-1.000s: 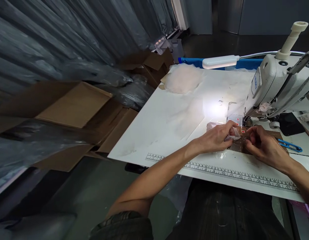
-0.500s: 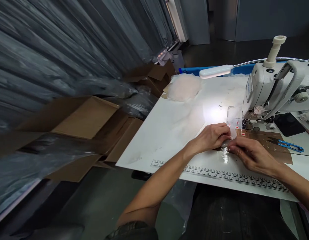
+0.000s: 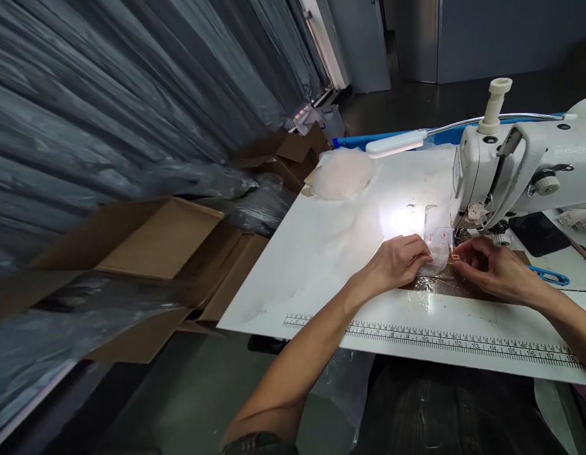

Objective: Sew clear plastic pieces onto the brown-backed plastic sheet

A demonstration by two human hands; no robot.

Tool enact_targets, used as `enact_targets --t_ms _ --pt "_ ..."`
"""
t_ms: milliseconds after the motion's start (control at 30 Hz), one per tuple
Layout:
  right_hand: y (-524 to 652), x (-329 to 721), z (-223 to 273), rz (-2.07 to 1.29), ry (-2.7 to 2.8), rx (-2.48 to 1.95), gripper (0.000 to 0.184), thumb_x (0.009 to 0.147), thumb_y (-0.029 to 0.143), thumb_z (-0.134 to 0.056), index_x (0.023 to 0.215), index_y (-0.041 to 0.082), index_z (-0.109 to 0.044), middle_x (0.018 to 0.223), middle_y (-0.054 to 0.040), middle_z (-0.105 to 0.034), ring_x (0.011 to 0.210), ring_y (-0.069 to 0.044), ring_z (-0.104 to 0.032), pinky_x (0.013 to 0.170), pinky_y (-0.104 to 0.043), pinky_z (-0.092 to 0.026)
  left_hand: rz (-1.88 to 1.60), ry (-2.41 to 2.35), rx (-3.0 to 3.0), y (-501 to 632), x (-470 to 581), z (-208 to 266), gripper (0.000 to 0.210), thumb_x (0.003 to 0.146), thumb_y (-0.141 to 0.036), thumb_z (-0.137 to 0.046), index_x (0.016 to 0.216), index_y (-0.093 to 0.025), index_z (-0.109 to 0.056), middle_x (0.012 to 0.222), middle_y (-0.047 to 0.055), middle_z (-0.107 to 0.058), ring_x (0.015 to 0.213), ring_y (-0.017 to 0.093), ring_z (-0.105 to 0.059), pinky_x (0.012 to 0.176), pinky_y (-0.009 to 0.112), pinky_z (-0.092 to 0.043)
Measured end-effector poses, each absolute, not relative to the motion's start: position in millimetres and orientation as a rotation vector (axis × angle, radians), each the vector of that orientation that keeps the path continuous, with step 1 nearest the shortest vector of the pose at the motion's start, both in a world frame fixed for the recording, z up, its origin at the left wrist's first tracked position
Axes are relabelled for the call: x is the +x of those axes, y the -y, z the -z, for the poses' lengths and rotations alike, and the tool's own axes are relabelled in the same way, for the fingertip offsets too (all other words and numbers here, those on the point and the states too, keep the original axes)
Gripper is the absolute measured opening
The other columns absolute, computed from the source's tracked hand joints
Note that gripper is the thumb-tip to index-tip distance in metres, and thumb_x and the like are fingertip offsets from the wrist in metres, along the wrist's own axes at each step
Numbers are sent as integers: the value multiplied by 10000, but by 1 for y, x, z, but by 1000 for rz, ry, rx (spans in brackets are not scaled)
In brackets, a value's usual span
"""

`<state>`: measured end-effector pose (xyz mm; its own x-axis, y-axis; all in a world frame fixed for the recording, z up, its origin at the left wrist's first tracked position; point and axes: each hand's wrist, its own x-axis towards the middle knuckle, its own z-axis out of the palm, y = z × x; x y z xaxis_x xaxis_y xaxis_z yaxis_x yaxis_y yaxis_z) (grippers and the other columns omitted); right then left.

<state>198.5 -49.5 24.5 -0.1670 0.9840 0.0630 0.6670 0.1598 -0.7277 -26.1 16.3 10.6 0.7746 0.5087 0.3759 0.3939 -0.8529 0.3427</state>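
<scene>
My left hand [image 3: 401, 262] is closed in a pinch on the near left edge of a small sheer white fabric piece [image 3: 437, 258]. Red marks dot this fabric, which lies by the needle area of the white sewing machine [image 3: 480, 170]. My right hand [image 3: 494, 270] is just right of it, thumb and forefinger closing around a tiny white piece with a red mark [image 3: 456, 256]. Under both hands is a shiny brown sheet [image 3: 435, 285]. Blue thread snips [image 3: 551, 275] lie beyond my right hand, partly hidden by it.
A pale fluffy fabric pile [image 3: 344, 174] sits at the table's far left corner. A white lamp [image 3: 396, 145] lights the tabletop. A dark phone [image 3: 539, 234] lies beside the machine. A printed ruler [image 3: 425, 336] follows the near edge. Open cardboard boxes [image 3: 165, 237] stand left.
My right hand has moved away from my left, up to the tiny red-marked piece, covering part of the snips. More of the white fabric shows. The view has shifted slightly.
</scene>
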Motion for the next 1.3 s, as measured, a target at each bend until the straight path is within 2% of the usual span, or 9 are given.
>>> enact_targets --t_ms 133,267,400,600,733,900,1000,1133,1300 --pt "44 197 -16 -694 2014 -1613 402 793 491 -655 1035 170 -636 675 -19 -606 581 -181 -575 548 -316 -468 -621 -688 2749 -17 -30 -15 196 973 -206 -461 854 -155 -608 813 42 -656 720 139 -593 666 266 -485" --pt "40 192 -8 -446 2134 -1569 426 828 347 -640 1214 169 -616 966 -119 -669 723 -226 -639 651 -370 -526 -590 -688 2750 -18 -31 -17 212 981 -208 -437 857 -160 -602 824 39 -667 739 138 -605 698 273 -494" --pt "39 192 -3 -285 2229 -1594 280 900 264 -517 1094 203 -710 1123 -144 -669 852 -268 -679 702 -396 -549 -587 -665 2771 -19 -33 -16 222 992 -216 -419 864 -163 -593 827 34 -668 749 138 -613 703 281 -495" --pt "44 212 -1 -301 2131 -1570 293 923 343 -500 1012 238 -758 988 -78 -750 750 -230 -704 635 -345 -543 -623 -663 2844 -21 -35 -16 234 1016 -224 -403 876 -158 -578 808 35 -648 702 122 -578 623 253 -464" --pt "52 214 -8 -524 1895 -1524 251 889 405 -573 903 238 -760 815 -49 -753 671 -197 -690 593 -315 -533 -654 -685 3000 -24 -34 -10 302 1039 -211 -341 831 -152 -551 739 19 -623 612 104 -533 565 241 -427" --pt "64 176 -24 -766 1780 -1190 245 919 418 -571 814 215 -658 910 -63 -721 781 -168 -678 684 -288 -549 -779 -614 3159 -24 -30 -1 280 1027 -200 -355 796 -166 -510 677 -5 -601 577 105 -526 556 241 -413" --pt "68 158 -28 -574 2007 -1063 199 965 272 -449 827 208 -577 716 -13 -655 566 -112 -574 533 -239 -443 -862 -500 3194 -23 -29 -5 221 1003 -176 -374 822 -173 -502 680 -13 -604 583 103 -528 581 232 -422" --pt "69 167 -20 -13 2140 -1203 157 867 144 -430 749 211 -507 528 32 -512 413 -96 -399 431 -242 -227 -1020 -382 3312 -18 -23 -12 245 970 -69 -368 792 -183 -492 663 -36 -602 580 98 -519 704 247 -451" --pt "74 183 -4 190 2087 -1451 119 801 149 -436 712 214 -481 468 33 -452 386 -112 -357 421 -246 -173 -1057 -261 3452 -6 -8 -9 249 957 -60 -437 753 -192 -495 633 -53 -585 607 100 -539 749 251 -450"
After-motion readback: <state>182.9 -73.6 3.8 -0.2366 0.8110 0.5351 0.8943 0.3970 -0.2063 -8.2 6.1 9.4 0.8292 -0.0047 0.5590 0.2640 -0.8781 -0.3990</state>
